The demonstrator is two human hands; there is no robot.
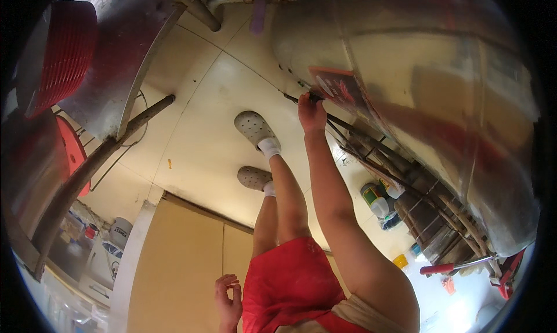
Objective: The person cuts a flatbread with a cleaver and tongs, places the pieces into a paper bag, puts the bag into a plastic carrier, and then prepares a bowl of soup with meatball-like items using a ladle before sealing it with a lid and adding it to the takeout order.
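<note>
My right hand reaches forward to the lower edge of a large shiny metal surface. Its fingers close on a small dark part beside a dark metal rod; the exact kind is unclear. A red-edged card with writing lies against the metal just right of these fingers. Low in the view, my left hand hangs beside the red apron, loosely curled with fingers apart and nothing visible in it. Grey perforated clogs are on the feet, on the pale tiled floor.
At left, a metal table with a pipe leg carries a red ribbed basket; a red round stool seat is below. At right, a metal rack stands near plastic bottles and a red-handled bar. A yellowish cabinet stands behind the feet.
</note>
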